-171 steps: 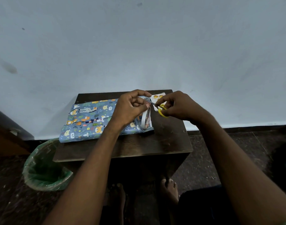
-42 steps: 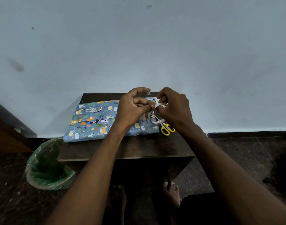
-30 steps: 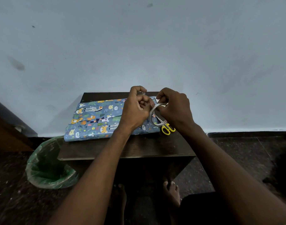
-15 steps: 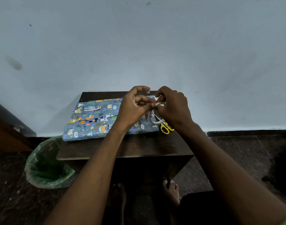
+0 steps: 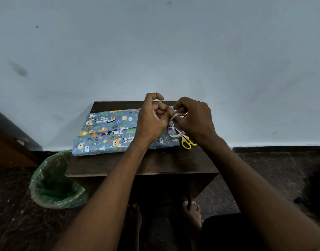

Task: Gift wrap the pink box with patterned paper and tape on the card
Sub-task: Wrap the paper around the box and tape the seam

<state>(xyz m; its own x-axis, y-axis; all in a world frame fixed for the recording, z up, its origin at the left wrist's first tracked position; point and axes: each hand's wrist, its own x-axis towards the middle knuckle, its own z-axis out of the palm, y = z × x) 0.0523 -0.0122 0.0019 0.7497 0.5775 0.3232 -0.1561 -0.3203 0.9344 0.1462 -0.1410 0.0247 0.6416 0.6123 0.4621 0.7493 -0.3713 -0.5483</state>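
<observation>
The box, wrapped in blue animal-patterned paper (image 5: 108,131), lies on a small dark wooden table (image 5: 155,163). Both hands hover above its right end. My right hand (image 5: 193,118) holds a roll of clear tape (image 5: 173,129) by its rim. My left hand (image 5: 152,120) pinches the tape's loose end at the top of the roll; a small piece of tape also sticks to its raised index finger. Yellow-handled scissors (image 5: 188,142) lie on the table under my right hand, partly hidden. No card is visible; my hands cover that corner.
A bin lined with a green bag (image 5: 54,183) stands on the floor at the table's left. A pale wall (image 5: 155,51) rises right behind the table. Bare feet (image 5: 191,214) show under the table. A dark wooden edge (image 5: 6,142) sits at far left.
The scissors left my right hand and now lie on the table; my right hand took the tape roll. Both hands keep picking at the tape's end with small finger movements.
</observation>
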